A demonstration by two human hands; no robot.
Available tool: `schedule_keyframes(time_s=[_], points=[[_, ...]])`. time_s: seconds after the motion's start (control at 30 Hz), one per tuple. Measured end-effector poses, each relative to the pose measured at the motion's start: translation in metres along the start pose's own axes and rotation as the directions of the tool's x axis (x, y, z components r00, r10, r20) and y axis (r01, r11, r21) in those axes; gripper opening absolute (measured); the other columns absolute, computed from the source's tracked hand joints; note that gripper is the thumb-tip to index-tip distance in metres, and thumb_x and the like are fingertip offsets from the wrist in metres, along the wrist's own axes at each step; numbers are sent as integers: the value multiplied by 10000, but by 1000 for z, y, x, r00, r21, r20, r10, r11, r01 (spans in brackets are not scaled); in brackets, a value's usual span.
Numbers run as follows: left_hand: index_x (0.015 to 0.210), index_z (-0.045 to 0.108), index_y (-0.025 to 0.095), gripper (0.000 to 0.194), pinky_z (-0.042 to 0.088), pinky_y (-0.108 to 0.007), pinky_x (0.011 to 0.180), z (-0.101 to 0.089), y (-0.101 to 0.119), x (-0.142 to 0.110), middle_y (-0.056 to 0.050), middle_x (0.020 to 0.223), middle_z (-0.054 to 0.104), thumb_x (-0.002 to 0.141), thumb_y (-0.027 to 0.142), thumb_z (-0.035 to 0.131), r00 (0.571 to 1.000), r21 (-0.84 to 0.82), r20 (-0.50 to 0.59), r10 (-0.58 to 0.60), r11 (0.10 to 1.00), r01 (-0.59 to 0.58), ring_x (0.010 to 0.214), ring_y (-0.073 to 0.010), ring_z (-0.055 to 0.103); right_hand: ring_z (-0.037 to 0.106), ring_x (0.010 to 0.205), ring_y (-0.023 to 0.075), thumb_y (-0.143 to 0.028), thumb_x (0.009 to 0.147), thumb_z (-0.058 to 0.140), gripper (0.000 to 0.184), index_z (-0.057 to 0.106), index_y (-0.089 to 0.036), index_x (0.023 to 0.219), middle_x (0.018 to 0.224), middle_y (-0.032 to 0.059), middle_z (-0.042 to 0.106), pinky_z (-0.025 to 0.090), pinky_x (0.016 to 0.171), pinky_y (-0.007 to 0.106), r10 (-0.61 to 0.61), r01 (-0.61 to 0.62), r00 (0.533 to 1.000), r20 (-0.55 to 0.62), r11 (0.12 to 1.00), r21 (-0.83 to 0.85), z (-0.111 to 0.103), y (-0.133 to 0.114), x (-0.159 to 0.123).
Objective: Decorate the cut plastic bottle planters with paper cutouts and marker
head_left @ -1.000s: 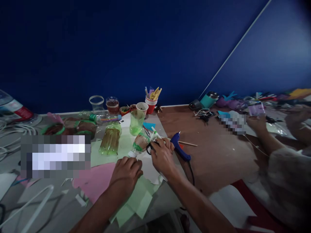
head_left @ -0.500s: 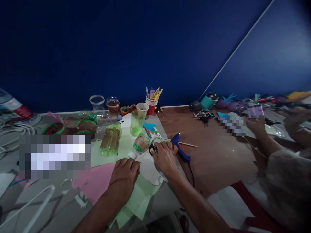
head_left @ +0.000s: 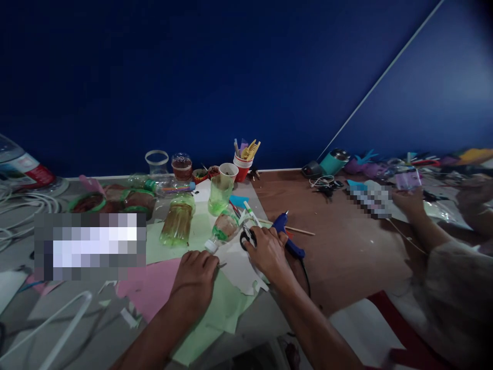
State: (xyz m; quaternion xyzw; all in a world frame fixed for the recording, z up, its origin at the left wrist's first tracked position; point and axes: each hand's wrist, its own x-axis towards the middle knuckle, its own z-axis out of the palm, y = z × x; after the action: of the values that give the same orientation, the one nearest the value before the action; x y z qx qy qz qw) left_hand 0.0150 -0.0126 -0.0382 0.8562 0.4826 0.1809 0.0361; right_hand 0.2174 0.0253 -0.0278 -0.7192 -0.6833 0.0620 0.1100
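My left hand [head_left: 195, 280] rests low over the pink paper [head_left: 152, 282] and green paper [head_left: 227, 303], fingers curled. A tiny thin piece sticks out at its fingertips; what it is I cannot make out. My right hand [head_left: 269, 252] lies over black-handled scissors [head_left: 246, 238], thumb and forefinger at the handle, the blades pointing away from me. White cut paper [head_left: 241, 267] spreads between the hands. Just beyond lies a small clear bottle [head_left: 225, 226] with green edging and brown contents. A blue glue gun [head_left: 287, 235] sits right of my right hand, beside a wooden stick [head_left: 304, 231].
Cut green bottle parts [head_left: 177, 222] and a paper cup [head_left: 228, 172] stand farther back. Red cups [head_left: 242, 167] hold yellow plastic utensils. A teal flask [head_left: 334, 162] lies by the blue wall. At right, another person's hand [head_left: 410, 203] holds a clear container [head_left: 409, 179].
My left hand has drawn back slightly toward me. The green paper beneath it has shifted. My right hand stays at the scissors, and the whole view has moved a little.
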Motion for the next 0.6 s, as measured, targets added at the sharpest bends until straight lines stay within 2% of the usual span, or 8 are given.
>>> schedule_keyframes(time_s=[0.2, 0.37, 0.47, 0.6], points=[[921, 568, 166, 172, 426, -376, 764, 0, -5, -1, -91, 824, 639, 880, 166, 400, 978, -191, -172, -116, 978, 82, 783, -225, 575, 541, 960, 271, -325, 800, 588, 227, 600, -194, 984, 909, 96, 677, 232, 858, 400, 12, -12, 1000, -15, 1000, -3, 2, 0, 1], [907, 566, 172, 164, 446, -363, 749, -1, -8, -2, -80, 785, 636, 869, 189, 407, 965, -282, -200, -171, 953, 111, 777, -223, 578, 558, 944, 263, -299, 800, 578, 233, 593, -199, 1010, 905, 90, 682, 235, 850, 390, 12, -12, 1000, -16, 1000, 17, 1, 3, 1], [892, 574, 179, 159, 450, -362, 748, -2, -7, -2, -75, 764, 633, 863, 196, 419, 961, -284, -222, -163, 954, 96, 779, -225, 579, 561, 956, 260, -321, 798, 587, 247, 589, -212, 1020, 942, 83, 676, 240, 846, 384, -25, 25, 1000, 4, 1000, 3, -1, 2, 0], [889, 566, 182, 147, 448, -363, 773, -2, -6, -1, -68, 767, 626, 870, 184, 420, 963, -291, -241, -124, 955, 50, 759, -207, 577, 582, 921, 253, -318, 789, 588, 203, 603, -207, 959, 901, 78, 680, 242, 848, 384, -2, 3, 1000, 31, 1000, -3, 0, 3, 2]])
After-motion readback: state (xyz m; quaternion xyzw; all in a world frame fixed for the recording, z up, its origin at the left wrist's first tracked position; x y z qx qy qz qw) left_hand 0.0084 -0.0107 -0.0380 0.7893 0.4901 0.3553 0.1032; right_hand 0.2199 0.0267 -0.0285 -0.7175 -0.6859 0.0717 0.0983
